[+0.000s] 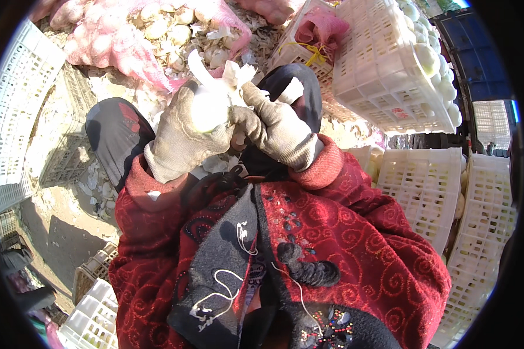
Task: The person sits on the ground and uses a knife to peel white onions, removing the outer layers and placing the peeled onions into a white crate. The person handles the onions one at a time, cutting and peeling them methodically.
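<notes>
My left hand, in a pale knitted work glove, grips a white onion that is glaring in the sun. Loose white onion skin stands up from the onion's top right. My right hand, gloved too, is at the onion's right side with thumb and fingers pinched together on the skin. Whether a tool is in those fingers cannot be told. A strip of skin lies by the right knee. Beyond my hands, a pink mesh sack lies open beside unpeeled onions.
Onion skins litter the ground. White plastic crates heaped with peeled onions stand at the upper right, with further crates below them. More crates stand at the left. A smaller white crate is at the lower left.
</notes>
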